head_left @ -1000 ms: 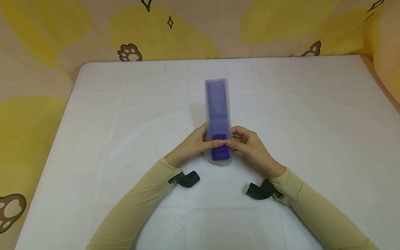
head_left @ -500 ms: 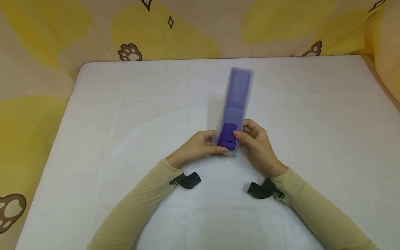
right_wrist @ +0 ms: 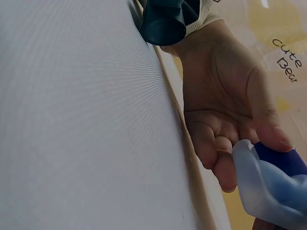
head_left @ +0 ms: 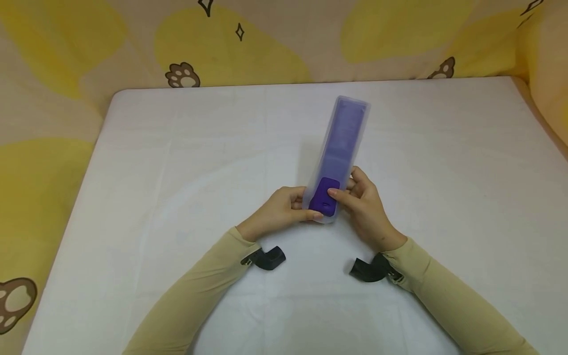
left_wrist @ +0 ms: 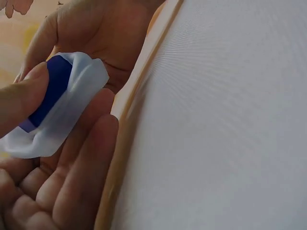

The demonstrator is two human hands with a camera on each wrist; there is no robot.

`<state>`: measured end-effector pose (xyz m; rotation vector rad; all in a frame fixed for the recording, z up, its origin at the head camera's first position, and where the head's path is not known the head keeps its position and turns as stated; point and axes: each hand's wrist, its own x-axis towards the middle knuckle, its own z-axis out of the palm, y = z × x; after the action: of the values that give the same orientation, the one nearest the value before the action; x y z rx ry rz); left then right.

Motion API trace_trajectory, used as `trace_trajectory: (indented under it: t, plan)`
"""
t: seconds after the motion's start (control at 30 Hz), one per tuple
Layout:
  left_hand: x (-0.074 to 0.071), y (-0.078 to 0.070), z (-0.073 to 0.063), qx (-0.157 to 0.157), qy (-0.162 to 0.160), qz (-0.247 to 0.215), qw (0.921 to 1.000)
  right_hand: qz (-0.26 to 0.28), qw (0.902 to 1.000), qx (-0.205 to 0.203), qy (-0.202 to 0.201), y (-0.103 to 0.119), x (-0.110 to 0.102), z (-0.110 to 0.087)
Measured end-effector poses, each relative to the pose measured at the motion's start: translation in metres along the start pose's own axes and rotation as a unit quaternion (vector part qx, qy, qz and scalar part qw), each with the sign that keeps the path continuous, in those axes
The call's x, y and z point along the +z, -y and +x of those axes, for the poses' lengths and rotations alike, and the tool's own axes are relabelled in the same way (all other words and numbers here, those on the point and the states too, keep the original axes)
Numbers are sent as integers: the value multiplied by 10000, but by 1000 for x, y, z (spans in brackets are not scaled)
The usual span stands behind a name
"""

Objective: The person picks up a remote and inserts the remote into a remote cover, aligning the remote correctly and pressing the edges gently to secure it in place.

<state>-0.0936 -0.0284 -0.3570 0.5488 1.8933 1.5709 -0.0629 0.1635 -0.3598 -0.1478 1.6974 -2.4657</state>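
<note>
A long, narrow translucent bluish-purple case [head_left: 343, 135] is held between both hands, its far end leaning right in the head view. Near its close end sits a dark purple latch [head_left: 327, 197]. My left hand [head_left: 284, 206] grips the lower left edge, thumb across the near end by the latch. From the right, my right hand [head_left: 366, 209] pinches the case with its thumb on the latch and fingers behind. The left wrist view shows the case's end [left_wrist: 72, 115] close up. Its corner [right_wrist: 254, 187] appears in the right wrist view. Fingers behind the case are partly hidden.
A white-covered table [head_left: 199, 148] lies beneath the hands. Yellow and beige printed cloth [head_left: 266, 39] stands along the back and the sides. Black wrist mounts, one on the left sleeve [head_left: 269, 258] and one on the right sleeve [head_left: 368, 270], jut inward.
The case has moved right and its far end now leans right. My left thumb has slid to the near end, while my right thumb stays on the latch.
</note>
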Motion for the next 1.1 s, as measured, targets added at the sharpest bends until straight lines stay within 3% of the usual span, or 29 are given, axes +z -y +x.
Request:
trace_trajectory:
  t: [0.27,0.47,0.63,0.93,1.1]
  plan:
    - [5,-2,-1,-347,-475,-363,9976,-30,10000,51,-75,0,0,0]
    - [7,-1,0,-532,-20,-814,9953,104,9994,32,-325,0,1,1]
    - [7,0,2,-442,240,-1248,9909,263,9977,69,-623,-1,1,3]
    - [2,-3,0,-472,190,-1074,9929,412,9954,646,-576,2,-1,6]
    - [-4,-5,-1,-377,256,-997,9940,1053,9882,995,-491,8,-3,7]
